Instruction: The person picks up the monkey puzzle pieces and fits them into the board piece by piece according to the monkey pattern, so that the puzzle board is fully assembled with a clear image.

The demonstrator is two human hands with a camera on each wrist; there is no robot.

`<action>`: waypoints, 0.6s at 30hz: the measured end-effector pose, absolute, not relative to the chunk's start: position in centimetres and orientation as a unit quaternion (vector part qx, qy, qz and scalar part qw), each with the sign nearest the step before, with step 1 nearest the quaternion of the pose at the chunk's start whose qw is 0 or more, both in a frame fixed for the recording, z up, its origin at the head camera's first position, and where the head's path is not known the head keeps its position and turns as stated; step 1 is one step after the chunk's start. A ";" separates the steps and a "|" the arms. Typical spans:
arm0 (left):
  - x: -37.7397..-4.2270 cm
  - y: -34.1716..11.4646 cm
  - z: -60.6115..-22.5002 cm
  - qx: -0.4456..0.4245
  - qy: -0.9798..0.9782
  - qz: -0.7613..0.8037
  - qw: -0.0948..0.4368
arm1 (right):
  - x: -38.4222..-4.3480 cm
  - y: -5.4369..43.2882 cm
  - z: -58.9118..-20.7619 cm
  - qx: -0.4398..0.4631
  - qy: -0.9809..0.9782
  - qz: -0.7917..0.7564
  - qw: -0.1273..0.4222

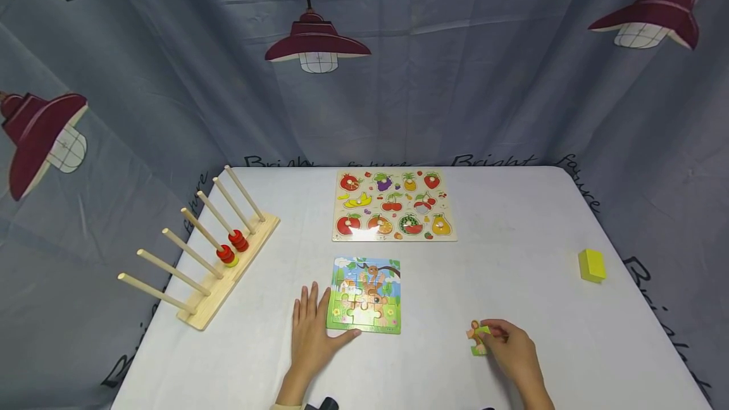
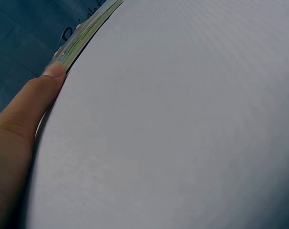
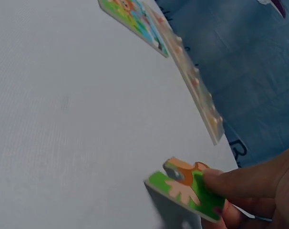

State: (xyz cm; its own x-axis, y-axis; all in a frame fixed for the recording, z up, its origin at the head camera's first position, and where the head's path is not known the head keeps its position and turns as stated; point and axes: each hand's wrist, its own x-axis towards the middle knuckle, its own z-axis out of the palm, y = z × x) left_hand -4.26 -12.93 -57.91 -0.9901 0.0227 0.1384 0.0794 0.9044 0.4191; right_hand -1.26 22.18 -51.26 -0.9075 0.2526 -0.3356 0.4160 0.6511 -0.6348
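Note:
A square jigsaw puzzle [image 1: 364, 328] with a green border and an animal picture lies in the middle of the table. My left hand [image 1: 312, 334] rests flat along its left side, fingers straight. The left thumb [image 2: 54, 70] touches the puzzle's edge in the left wrist view. To the right, my right hand [image 1: 515, 353] pinches a green, brown and pink jigsaw piece [image 3: 187, 188] between thumb and fingers, tilted just above or against the tabletop. Whether a second piece is with it, I cannot tell.
Behind the puzzle lies a wooden fruit board [image 1: 393, 239]. A wooden peg stand [image 1: 228, 290] with red and yellow rings stands at the left. Yellow blocks [image 1: 592, 266] sit near the table's right edge. A grey curtain [image 1: 484, 100] hangs behind the white table [image 1: 512, 226].

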 end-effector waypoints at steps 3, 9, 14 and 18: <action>-4.2 -13.0 -57.9 -0.026 -0.974 -0.215 0.068 | -1.5 21.9 -51.3 0.193 0.896 -0.386 0.105; -4.2 -12.9 -57.9 -0.027 -0.973 -0.219 0.066 | -2.3 20.9 -51.7 0.221 0.866 -0.436 0.103; -4.2 -12.9 -57.8 -0.027 -0.973 -0.219 0.066 | -3.1 19.5 -52.3 0.216 0.850 -0.471 0.098; -4.2 -12.9 -57.8 -0.029 -0.973 -0.217 0.071 | -3.8 17.8 -52.8 0.197 0.849 -0.482 0.085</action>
